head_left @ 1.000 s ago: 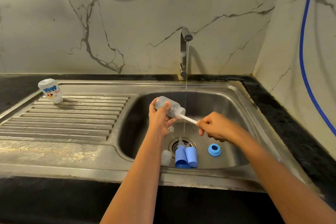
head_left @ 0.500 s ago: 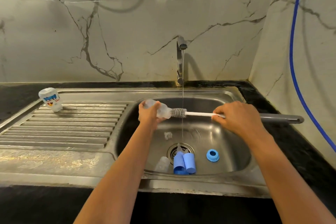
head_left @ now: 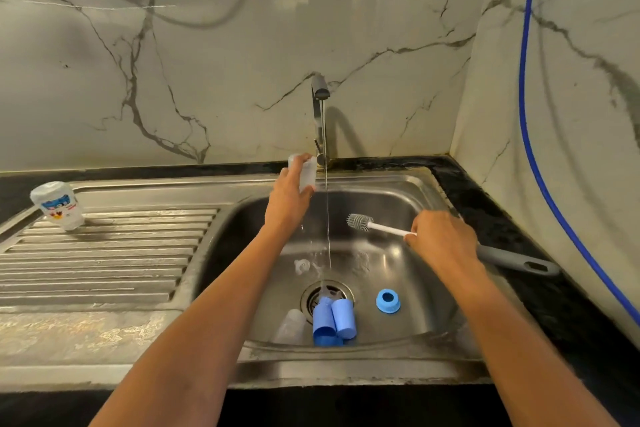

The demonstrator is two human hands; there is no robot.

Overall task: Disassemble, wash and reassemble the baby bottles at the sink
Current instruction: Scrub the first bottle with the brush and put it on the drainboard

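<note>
My left hand (head_left: 288,198) grips a clear baby bottle (head_left: 304,173), raised beside the thin water stream from the tap (head_left: 319,90). My right hand (head_left: 441,241) holds a bottle brush (head_left: 362,221) by its white shaft, its grey bristle head out in the open over the basin and its grey handle sticking out to the right. On the sink (head_left: 394,184) floor lie two blue caps (head_left: 334,319), a blue screw ring (head_left: 388,301), a second clear bottle (head_left: 292,326) and a clear teat (head_left: 300,265).
A printed bottle (head_left: 59,206) stands upside down at the far left of the ribbed draining board (head_left: 104,253). Marble walls close in behind and on the right, where a blue hose (head_left: 533,135) hangs. Black counter surrounds the sink.
The brush has come out of the bottle and moved right and down. My left hand has lifted the bottle up towards the tap.
</note>
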